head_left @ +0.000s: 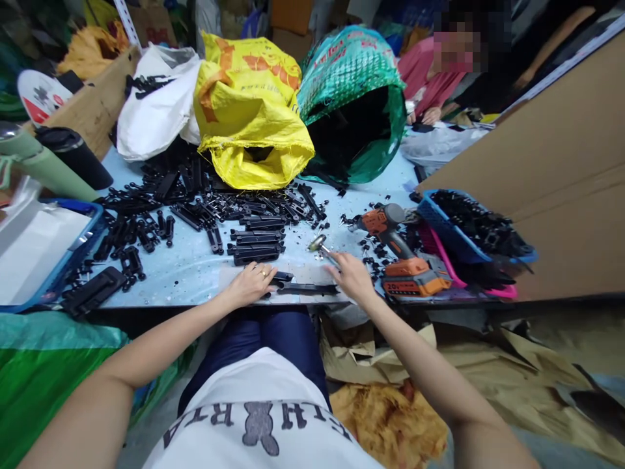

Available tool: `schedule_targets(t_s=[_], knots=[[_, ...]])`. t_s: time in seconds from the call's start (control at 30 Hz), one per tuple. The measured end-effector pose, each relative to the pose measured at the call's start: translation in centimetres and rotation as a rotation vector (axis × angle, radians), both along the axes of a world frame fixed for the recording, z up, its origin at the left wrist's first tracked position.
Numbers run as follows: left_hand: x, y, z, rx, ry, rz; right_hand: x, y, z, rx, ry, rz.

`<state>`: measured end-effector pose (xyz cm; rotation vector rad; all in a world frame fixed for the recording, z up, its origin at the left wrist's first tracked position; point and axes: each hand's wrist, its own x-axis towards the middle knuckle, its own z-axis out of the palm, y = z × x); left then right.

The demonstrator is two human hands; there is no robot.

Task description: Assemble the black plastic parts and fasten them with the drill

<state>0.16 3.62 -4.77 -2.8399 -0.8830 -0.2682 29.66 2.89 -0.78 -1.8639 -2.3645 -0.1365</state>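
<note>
At the front edge of the table, my left hand [252, 283] is closed on one end of a black plastic bar [283, 277]. A longer black bar [310, 288] lies flat between my two hands. My right hand [350, 277] grips the thin handle of a small hammer [318, 243], whose brassy, rounded head points away from me over the tabletop. Beyond my left hand, several black bars [257, 240] lie in a neat stack. An orange and black cordless power tool [393, 241] stands to the right of my right hand.
Black parts and screws [195, 195] lie heaped at the back left. White [156, 124], yellow [254, 117] and green [351, 98] sacks stand behind. Blue baskets [95, 241] flank the table, the right one [430, 212] full of black pieces. A person [430, 85] sits across.
</note>
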Motion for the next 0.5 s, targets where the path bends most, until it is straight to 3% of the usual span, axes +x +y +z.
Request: schedule_targets(t_s=[0.1,0.2,0.3,0.4,0.5], knots=[[0.4,0.8,0.1,-0.022,0.020,0.019,-2.5,-0.6,-2.5,0.028,-0.084,0.302],[0.8,1.3,1.0,-0.083,-0.030,0.095,-3.8,-1.0,-2.9,0.009,-0.093,0.353],[0.3,0.1,3.5,-0.118,-0.183,0.048,-3.5,-1.7,0.0,-0.034,0.058,0.517],[-0.4,-3.5,6.8,-0.214,-0.503,-0.137,-3.9,-3.8,3.7,-0.139,0.373,0.802],[0.3,-7.8,8.5,-0.434,-0.845,-0.280,-7.1,-6.7,4.6,-0.265,0.797,1.035]])
